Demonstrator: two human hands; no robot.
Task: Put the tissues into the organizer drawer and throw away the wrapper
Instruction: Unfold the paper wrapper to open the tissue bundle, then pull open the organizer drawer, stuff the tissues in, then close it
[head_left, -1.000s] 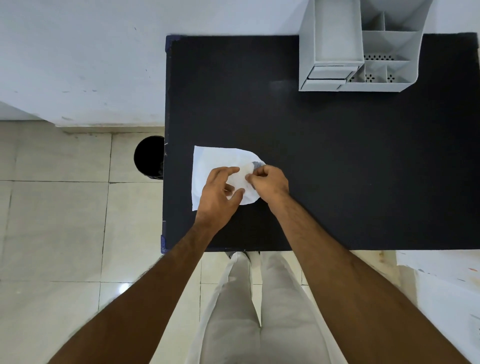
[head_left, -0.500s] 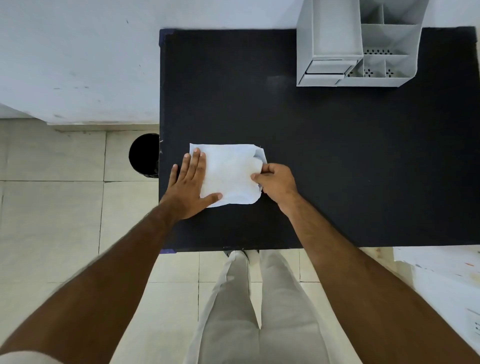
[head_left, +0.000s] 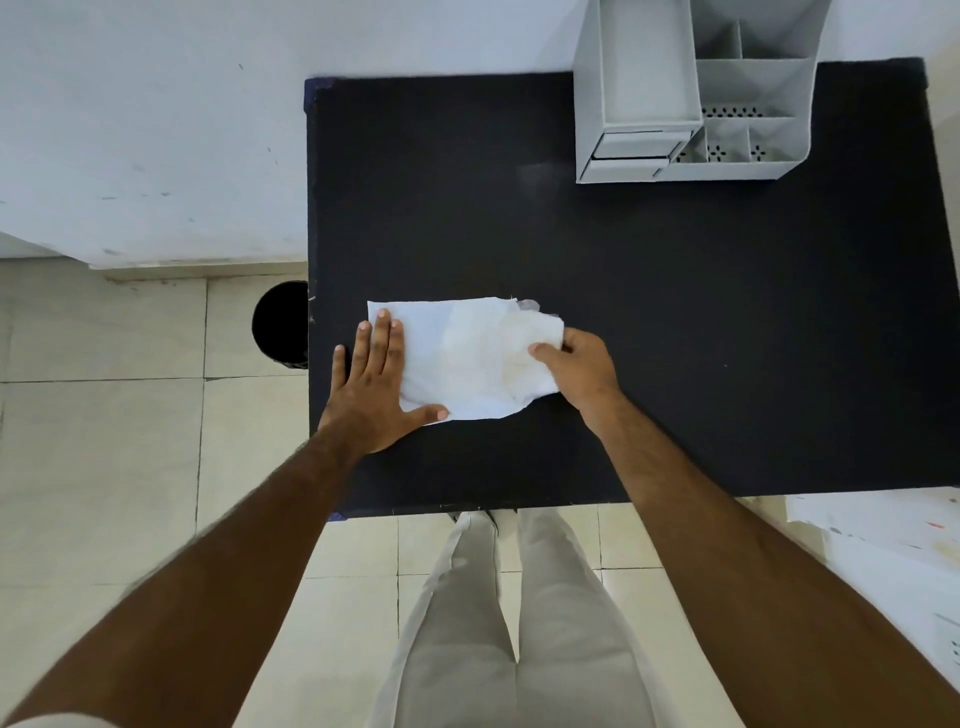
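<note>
A white tissue pack (head_left: 467, 358) in a thin wrapper lies on the black table (head_left: 675, 312) near its left front. My left hand (head_left: 371, 384) lies flat on the pack's left end, fingers spread. My right hand (head_left: 582, 366) pinches crumpled white tissue at the pack's right end, where a bit of clear wrapper (head_left: 530, 305) sticks out. The grey desk organizer (head_left: 696, 104) stands at the table's back right; its small drawers (head_left: 631, 153) at the lower left look closed.
A black round bin (head_left: 280, 325) stands on the tiled floor just left of the table. A white wall runs behind it. White sheets (head_left: 883, 530) lie off the table's front right corner. My legs are below the front edge.
My left hand moved from the pack's middle to its left end and flattened. My right hand has drawn the tissue a little to the right, and the pack now lies wider.
</note>
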